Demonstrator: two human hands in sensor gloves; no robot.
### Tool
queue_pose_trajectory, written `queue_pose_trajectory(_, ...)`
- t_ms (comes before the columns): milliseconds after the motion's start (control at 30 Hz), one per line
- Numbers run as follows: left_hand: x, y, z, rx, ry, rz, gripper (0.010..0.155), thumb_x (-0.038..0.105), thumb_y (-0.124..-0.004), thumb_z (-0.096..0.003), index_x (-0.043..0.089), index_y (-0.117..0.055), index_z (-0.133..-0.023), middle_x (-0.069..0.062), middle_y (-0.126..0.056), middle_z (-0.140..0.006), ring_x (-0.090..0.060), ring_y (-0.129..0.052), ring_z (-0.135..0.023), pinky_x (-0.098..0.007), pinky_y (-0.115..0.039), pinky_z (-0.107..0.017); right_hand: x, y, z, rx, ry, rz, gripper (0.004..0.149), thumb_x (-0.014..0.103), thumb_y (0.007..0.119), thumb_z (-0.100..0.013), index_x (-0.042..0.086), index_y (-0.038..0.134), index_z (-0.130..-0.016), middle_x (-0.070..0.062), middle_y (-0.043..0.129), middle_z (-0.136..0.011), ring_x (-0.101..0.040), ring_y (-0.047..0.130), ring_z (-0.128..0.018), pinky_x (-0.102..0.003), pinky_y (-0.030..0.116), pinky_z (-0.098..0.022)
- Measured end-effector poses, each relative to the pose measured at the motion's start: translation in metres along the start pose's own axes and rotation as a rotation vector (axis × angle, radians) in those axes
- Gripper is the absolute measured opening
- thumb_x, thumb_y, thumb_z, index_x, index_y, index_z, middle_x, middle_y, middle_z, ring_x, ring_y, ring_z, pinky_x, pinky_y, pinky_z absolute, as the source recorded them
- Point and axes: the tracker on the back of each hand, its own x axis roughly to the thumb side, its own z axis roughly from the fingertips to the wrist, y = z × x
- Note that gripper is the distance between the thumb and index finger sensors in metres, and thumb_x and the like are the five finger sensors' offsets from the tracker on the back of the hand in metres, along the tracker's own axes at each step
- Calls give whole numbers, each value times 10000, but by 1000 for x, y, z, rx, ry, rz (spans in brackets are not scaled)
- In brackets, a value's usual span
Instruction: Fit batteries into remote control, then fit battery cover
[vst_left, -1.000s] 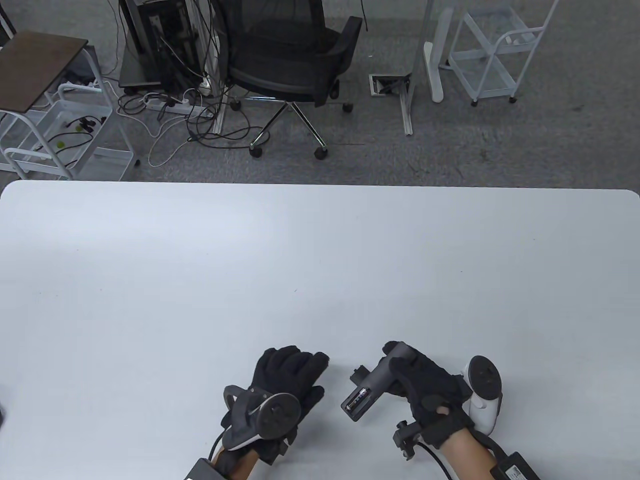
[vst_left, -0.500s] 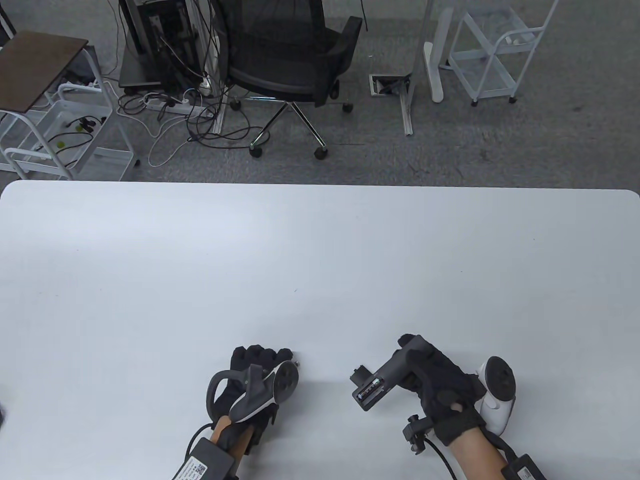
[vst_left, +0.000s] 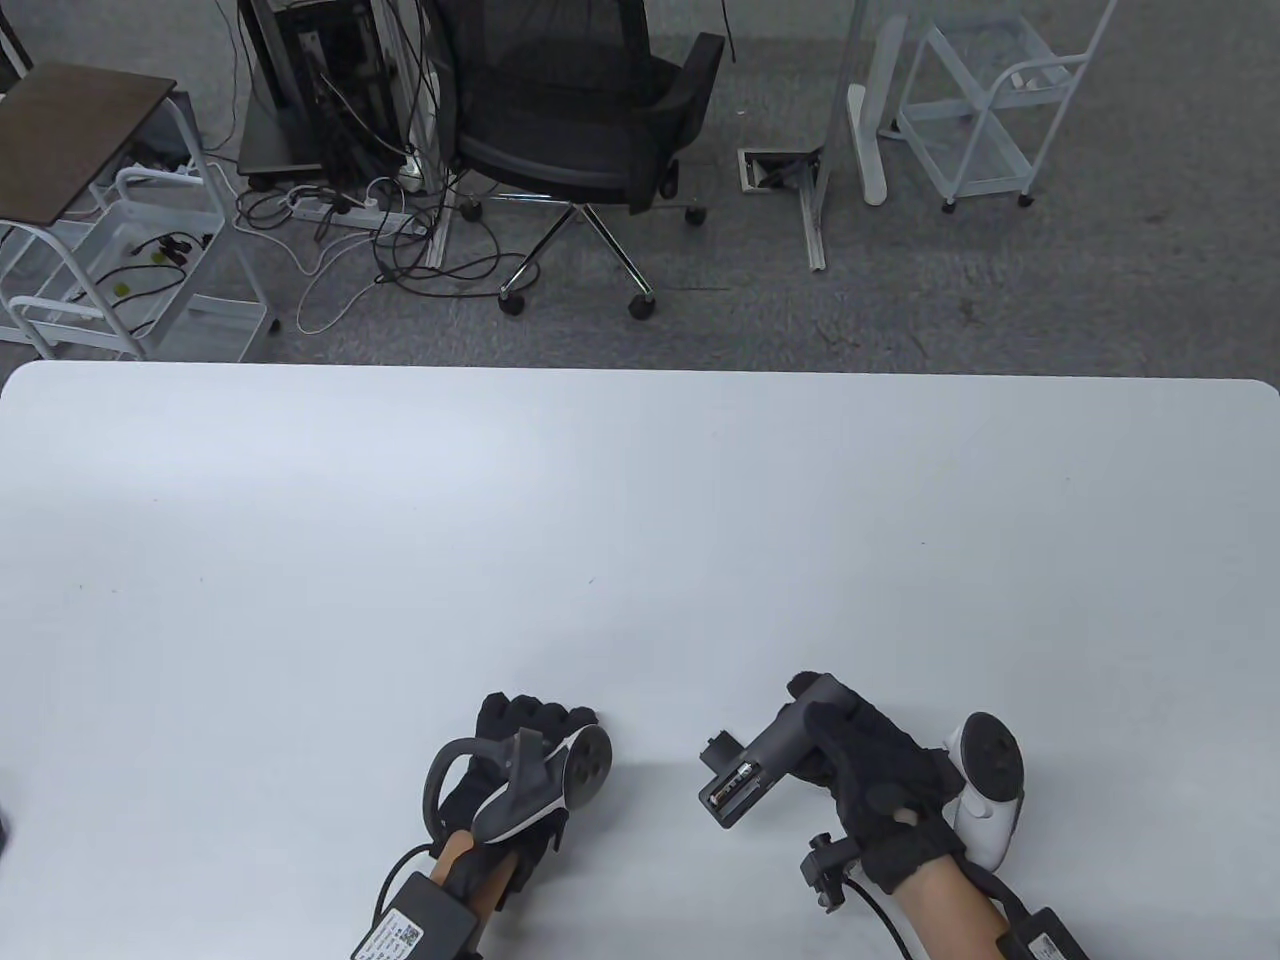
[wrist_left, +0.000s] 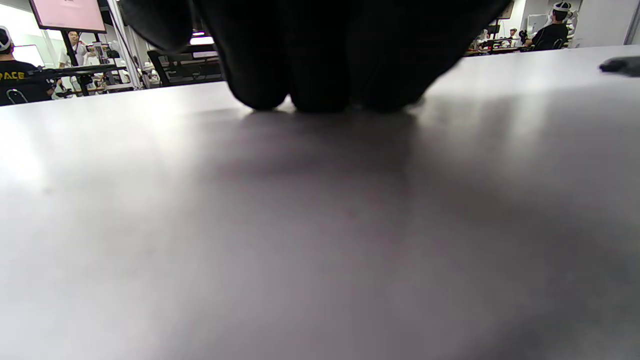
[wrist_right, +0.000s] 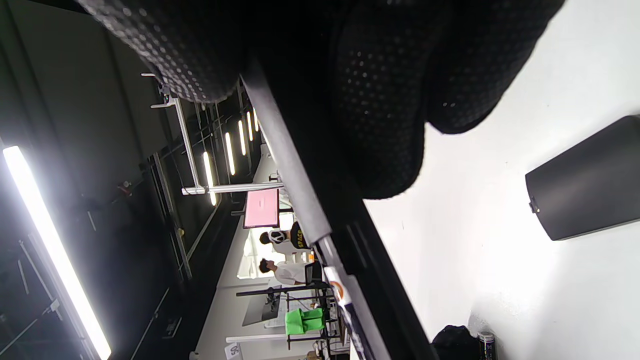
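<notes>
Since its bay faces up, remote (vst_left: 770, 750): right hand (vst_left: 870, 780) grips it; hold that tilt.
Left hand (vst_left: 515, 725): fingertips on the desk (vst_left: 640, 550) beside the battery (wrist_right: 485, 344); grasp unclear.
Advice: pinch mid-body, match polarity.

The left hand (vst_left: 520, 745) rests fingertips-down, fingers curled; the right hand (vst_left: 870, 770) has its grip closed.

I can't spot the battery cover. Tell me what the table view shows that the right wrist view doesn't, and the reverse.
Only the table view: the remote's open compartment with a battery in it, and the left hand, fingertips down on the table. Only the right wrist view: the battery cover, lying on the table apart from the remote. Both: the right hand gripping the remote.
</notes>
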Motion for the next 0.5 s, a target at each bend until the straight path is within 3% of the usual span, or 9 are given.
queue_pose_trajectory(300,2,0,0,-32,21,-3,508,463,-844,-507,392,-723,-995,80,-858,-962,-246,-774,-1031,-565,-589,-848,0,1,0,8,3,4,609,411,837,-449,40,757,-925,-169,963,-744,-259,1080,-465,-489,841,-460)
queue_pose_trajectory(500,0,-1,0,-42,6,35,530,450,-841,-514,395,-689,-1019,60,-769,-1061,-268,-706,-1078,-569,-563,-860,0,1,0,13,6,3,608,412,836,-450,42,756,-926,-169,962,-745,-259,1078,-467,-488,840,-463)
